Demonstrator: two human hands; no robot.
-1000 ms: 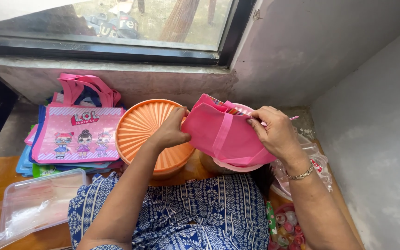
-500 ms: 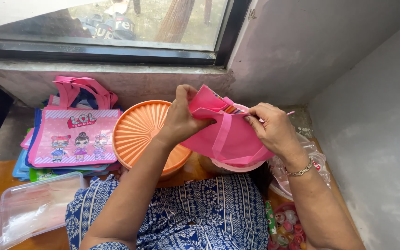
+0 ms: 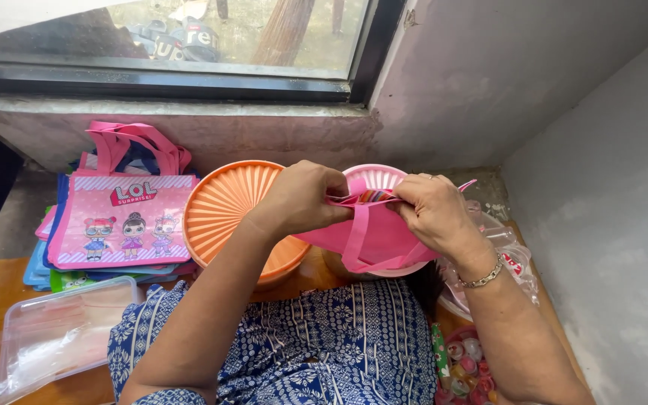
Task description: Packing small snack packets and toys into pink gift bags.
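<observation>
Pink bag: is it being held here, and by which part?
Yes. Both hands hold the pink bag by its top opening edge: the left hand pinches one end, the right hand the other, over the pink lid.

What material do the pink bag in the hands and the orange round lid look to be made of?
The pink bag, held at its mouth by the left hand and right hand, looks like thin non-woven fabric: matte, soft folds, flat sewn strap. The orange lid seems moulded plastic: rigid, slightly glossy, with radiating ribs. Neither is certain from look alone.
</observation>
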